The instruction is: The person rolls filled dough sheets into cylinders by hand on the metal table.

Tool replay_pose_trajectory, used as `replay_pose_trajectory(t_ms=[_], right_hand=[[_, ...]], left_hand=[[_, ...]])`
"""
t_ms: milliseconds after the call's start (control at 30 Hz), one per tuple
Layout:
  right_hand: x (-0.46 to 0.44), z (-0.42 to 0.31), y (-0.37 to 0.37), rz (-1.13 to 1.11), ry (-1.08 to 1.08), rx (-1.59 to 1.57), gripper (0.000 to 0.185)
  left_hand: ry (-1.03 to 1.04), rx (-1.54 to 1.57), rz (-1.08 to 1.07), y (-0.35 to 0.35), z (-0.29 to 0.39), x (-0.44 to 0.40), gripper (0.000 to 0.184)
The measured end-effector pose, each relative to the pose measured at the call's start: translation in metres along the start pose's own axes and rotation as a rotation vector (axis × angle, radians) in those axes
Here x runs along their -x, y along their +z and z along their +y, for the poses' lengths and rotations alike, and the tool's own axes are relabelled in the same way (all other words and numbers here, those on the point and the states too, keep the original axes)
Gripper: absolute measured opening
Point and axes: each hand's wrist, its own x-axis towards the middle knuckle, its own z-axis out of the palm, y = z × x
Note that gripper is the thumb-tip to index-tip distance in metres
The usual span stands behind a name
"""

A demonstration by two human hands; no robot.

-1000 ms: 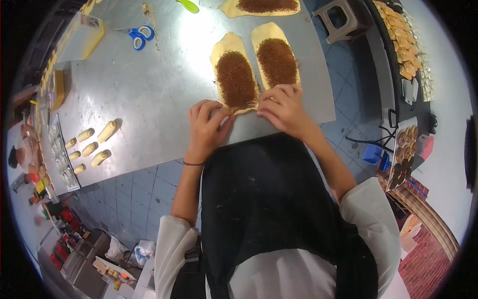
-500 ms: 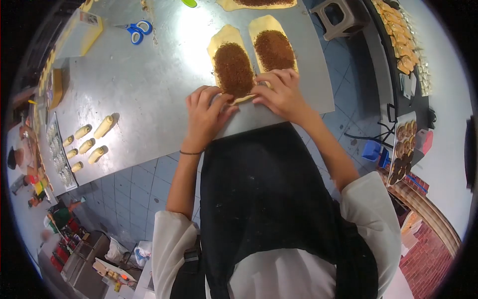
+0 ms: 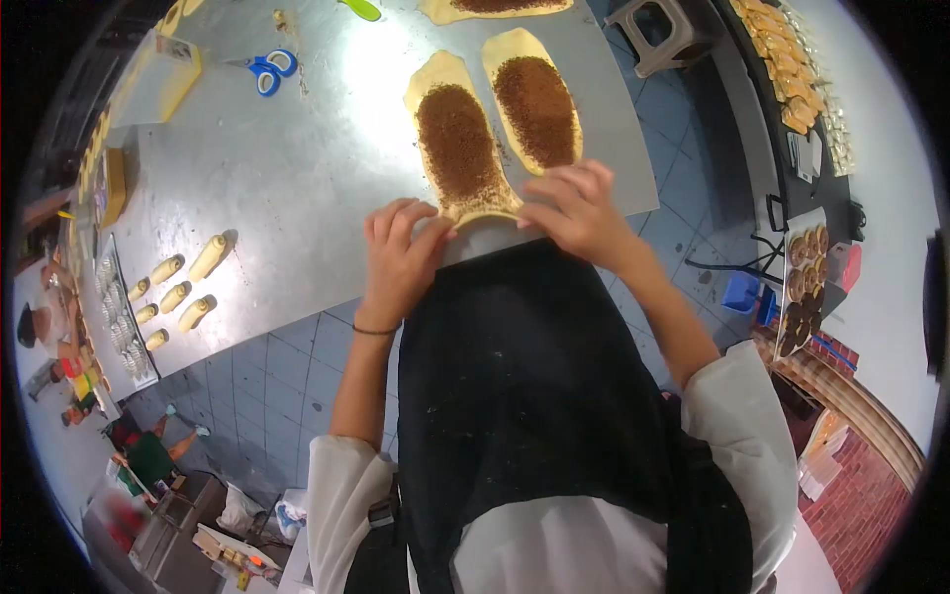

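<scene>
Closest to me lies a flat, pale-yellow dough sheet [image 3: 440, 71] with brown crumbly filling [image 3: 457, 148] over its middle. My left hand [image 3: 404, 247] pinches the left corner of its near edge between thumb and fingers. At the right corner of that edge, my right hand [image 3: 584, 213] is closed in the same kind of pinch. The edge between the hands looks slightly curled. A second filled dough sheet [image 3: 534, 99] lies just right of the first, its near end close to my right fingers. Part of a third dough sheet [image 3: 495, 10] shows at the top.
Several rolled dough pieces [image 3: 208, 257] lie on the left of the metal table [image 3: 297, 188], beside a tray [image 3: 124, 317]. Blue scissors [image 3: 269, 72] and a green-handled tool [image 3: 362, 9] lie farther off. A stool [image 3: 661, 38] stands beyond the right edge. Another person [image 3: 148, 460] is at lower left.
Both hands have come toward me with the near edge of the dough sheet, which now reaches farther down. My right hand has moved off the second sheet's near end.
</scene>
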Motion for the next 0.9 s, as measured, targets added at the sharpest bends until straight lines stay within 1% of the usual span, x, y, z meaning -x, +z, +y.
replay_pose_trajectory(t_ms=[100,167,200,233,267,300,333,367,400,433,500,567,600,667,733,767,800,833,867,900], right_hand=[[0.018,-0.016,-0.005,0.006,0.042,-0.007,0.018],[0.027,-0.023,-0.001,-0.033,0.157,-0.037,0.018],[0.028,-0.023,0.002,-0.031,0.157,-0.038,0.018],[0.028,-0.023,0.006,-0.061,0.240,-0.075,0.016],[0.028,-0.023,0.009,-0.094,0.326,-0.113,0.015],[0.025,-0.024,0.009,-0.096,0.331,-0.114,0.015],[0.020,-0.023,0.008,-0.100,0.396,-0.156,0.014],[0.015,-0.023,0.008,-0.103,0.459,-0.197,0.013],[0.013,-0.022,0.011,-0.103,0.461,-0.196,0.013],[0.011,-0.022,0.013,-0.105,0.502,-0.196,0.014],[0.005,-0.023,0.018,-0.110,0.543,-0.199,0.015],[-0.003,-0.027,0.019,-0.114,0.648,-0.171,0.016],[-0.006,-0.029,0.021,-0.116,0.649,-0.172,0.016],[-0.011,-0.032,0.025,-0.077,0.746,-0.146,0.018],[-0.014,-0.035,0.028,-0.053,0.770,-0.129,0.018],[-0.015,-0.035,0.029,-0.026,0.792,-0.114,0.018],[-0.013,-0.035,0.029,-0.029,0.792,-0.116,0.018],[-0.011,-0.033,0.027,-0.037,0.748,-0.126,0.017],[-0.009,-0.032,0.026,-0.045,0.704,-0.135,0.017],[-0.006,-0.029,0.025,-0.047,0.704,-0.135,0.017]], left_hand=[[-0.048,0.003,-0.002,-0.002,0.011,0.017,0.023],[-0.075,0.010,-0.008,0.007,0.011,0.026,0.022],[-0.104,0.020,-0.015,0.009,0.012,0.026,0.021],[-0.103,0.019,-0.017,0.010,0.013,0.025,0.021],[-0.151,0.039,-0.023,0.012,0.013,0.022,0.019],[-0.200,0.060,-0.030,0.014,0.014,0.019,0.016],[-0.200,0.062,-0.034,0.015,0.014,0.018,0.016],[-0.272,0.108,-0.008,0.017,0.013,0.015,0.014],[-0.345,0.154,0.018,0.019,0.012,0.013,0.012],[-0.344,0.155,0.016,0.020,0.013,0.010,0.012],[-0.478,0.171,0.036,0.020,0.015,0.004,0.012],[-0.516,0.173,0.038,0.020,0.017,0.000,0.012],[-0.548,0.176,0.045,0.021,0.017,-0.001,0.013],[-0.568,0.164,0.034,0.021,0.017,-0.003,0.013],[-0.589,0.153,0.022,0.022,0.016,-0.002,0.013],[-0.565,0.162,0.041,0.023,0.015,0.000,0.013],[-0.541,0.170,0.061,0.024,0.013,0.001,0.013],[-0.543,0.170,0.060,0.023,0.013,0.003,0.013],[-0.512,0.154,0.045,0.022,0.012,0.004,0.012],[-0.480,0.138,0.030,0.021,0.011,0.005,0.012]])
